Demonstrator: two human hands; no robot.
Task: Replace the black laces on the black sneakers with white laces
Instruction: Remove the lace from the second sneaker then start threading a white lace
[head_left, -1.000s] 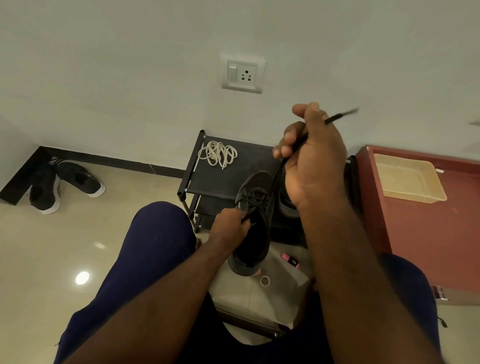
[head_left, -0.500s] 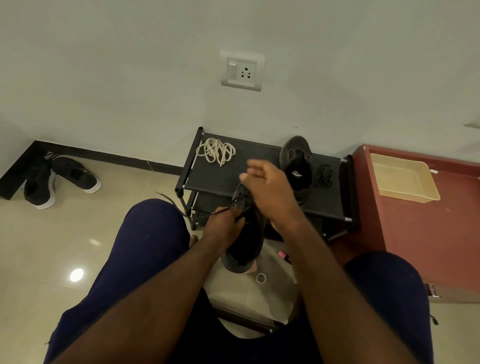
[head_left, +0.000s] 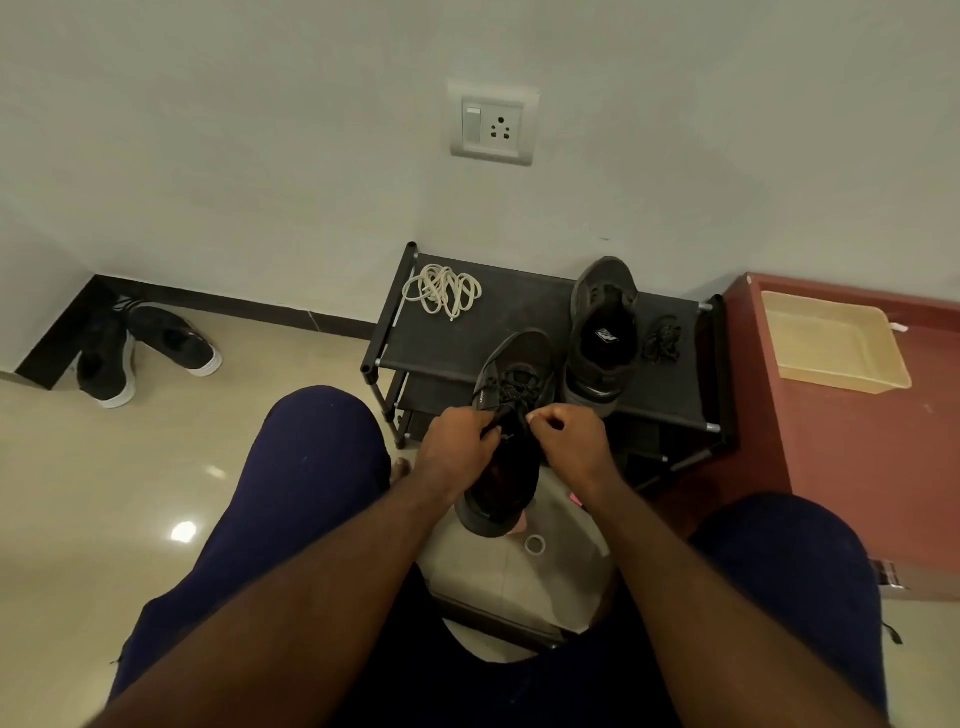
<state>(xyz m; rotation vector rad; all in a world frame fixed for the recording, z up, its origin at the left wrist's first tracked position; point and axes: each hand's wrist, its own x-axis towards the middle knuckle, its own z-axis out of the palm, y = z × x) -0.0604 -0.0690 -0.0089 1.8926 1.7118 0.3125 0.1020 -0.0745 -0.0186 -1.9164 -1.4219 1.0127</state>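
A black sneaker (head_left: 511, 374) hangs between my knees, toe leaning on the black shoe rack (head_left: 441, 348), still threaded with its black lace (head_left: 511, 392). My left hand (head_left: 457, 441) grips the shoe's left side and pinches the lace. My right hand (head_left: 563, 436) pinches the lace at the right eyelets, fingers curled. A second black sneaker (head_left: 602, 332) without a lace stands on the rack. Beside it lies a small bundle of black lace (head_left: 661, 340). White laces (head_left: 444, 291) lie coiled at the rack's back left.
A dark red cabinet (head_left: 857, 441) at the right carries a beige tray (head_left: 831, 343). Another pair of black shoes with white soles (head_left: 140, 348) lies in the left corner of the tiled floor. A small ring (head_left: 535, 544) lies on the floor under the held sneaker.
My right hand came down from high in front of the wall, where it had pulled the lace out long, and now pinches the lace at the shoe. The left hand stayed on the sneaker.
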